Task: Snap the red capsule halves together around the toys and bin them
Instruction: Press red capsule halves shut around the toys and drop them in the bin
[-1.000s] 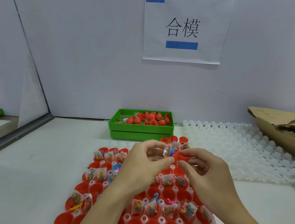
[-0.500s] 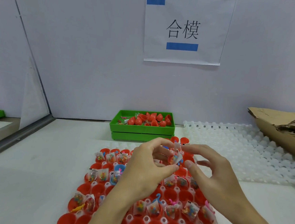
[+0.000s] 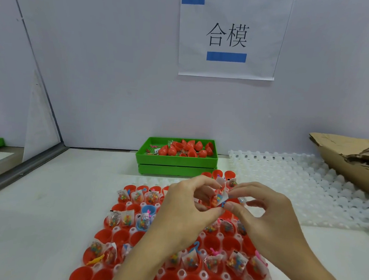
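1. capsule tray [image 3: 114, 233] lies at the table's [image 3: 40, 217] near edge.
2. bin [image 3: 176, 161] sits behind it, against the wall.
3. empty grid tray [image 3: 308, 182] lies right of the bin.
4. cardboard [image 3: 354, 162] rests on that tray's far right corner.

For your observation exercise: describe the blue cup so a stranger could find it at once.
Start at the green bin by the wall, then come forward to the tray of red cups. The blue cup sits just beside the left hand, the only blue one.
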`<state>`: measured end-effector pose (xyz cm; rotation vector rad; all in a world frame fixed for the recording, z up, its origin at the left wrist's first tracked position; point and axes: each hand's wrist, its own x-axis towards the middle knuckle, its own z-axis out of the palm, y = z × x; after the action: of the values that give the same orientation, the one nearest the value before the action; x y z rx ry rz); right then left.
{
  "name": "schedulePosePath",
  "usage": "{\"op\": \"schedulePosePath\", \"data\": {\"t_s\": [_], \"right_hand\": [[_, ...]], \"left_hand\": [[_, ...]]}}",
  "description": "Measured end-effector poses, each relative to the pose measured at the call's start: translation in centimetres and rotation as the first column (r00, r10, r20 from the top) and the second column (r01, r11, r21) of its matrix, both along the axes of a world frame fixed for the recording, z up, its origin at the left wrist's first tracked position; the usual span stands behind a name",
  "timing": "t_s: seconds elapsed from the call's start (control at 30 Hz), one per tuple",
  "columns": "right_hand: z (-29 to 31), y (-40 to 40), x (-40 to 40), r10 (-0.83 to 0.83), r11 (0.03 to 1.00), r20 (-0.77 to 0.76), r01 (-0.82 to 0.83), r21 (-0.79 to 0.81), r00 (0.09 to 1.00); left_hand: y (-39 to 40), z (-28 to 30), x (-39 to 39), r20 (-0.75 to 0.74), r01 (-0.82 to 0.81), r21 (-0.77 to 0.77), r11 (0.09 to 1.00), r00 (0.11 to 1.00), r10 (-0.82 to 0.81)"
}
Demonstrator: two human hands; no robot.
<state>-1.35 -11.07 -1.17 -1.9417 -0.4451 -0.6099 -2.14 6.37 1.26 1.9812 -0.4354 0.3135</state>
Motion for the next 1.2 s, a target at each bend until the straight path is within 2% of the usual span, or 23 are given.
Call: {"op": "schedulePosePath", "data": {"t_s": [0.23, 0.4, 0.47, 0.83, 0.97, 1.2], "right_hand": [[0.5, -0.7, 0.0, 0.008, 0.999, -0.004, -0.008, -0.050, 1.000], [0.9, -1.2, -0.1, -0.003, 0.968, 0.072, 0.021, -0.248, 0.997], [0.7, -1.0, -0.1, 0.004, 0.961, 0.059, 0.012, -0.276, 0.998], [1.1, -1.3, -0.4, 0.054, 0.992, -0.110, -0.066, -0.106, 0.992], [1.0, -1.2, -0.4, 0.050, 0.989, -0.173, -0.073, -0.131, 0.984], [1.3, -1.3, -0.5, 0.070, 0.991, -0.150, -0.086, -0.105, 0.986]], "left_hand": [[0.1, -0.1, 0.0, 0.005, -0.017, 0.041, 0.999, 1.000, 0.017], [-0.1, -0.4, 0.1, 0.021, 0.002, 0.092, 0.996, 1.000, -0.004], [-0.1, -0.5, 0.1, 0.031, 0.010, 0.112, 0.994, 0.999, -0.014], [-0.2, -0.7, 0.3, -0.012, 0.033, 0.079, 0.996, 0.999, -0.032], [-0.4, -0.7, 0.3, -0.038, 0.054, 0.070, 0.996, 0.998, -0.052], [-0.4, -0.9, 0.3, -0.053, 0.065, 0.081, 0.995, 0.997, -0.060]]}}
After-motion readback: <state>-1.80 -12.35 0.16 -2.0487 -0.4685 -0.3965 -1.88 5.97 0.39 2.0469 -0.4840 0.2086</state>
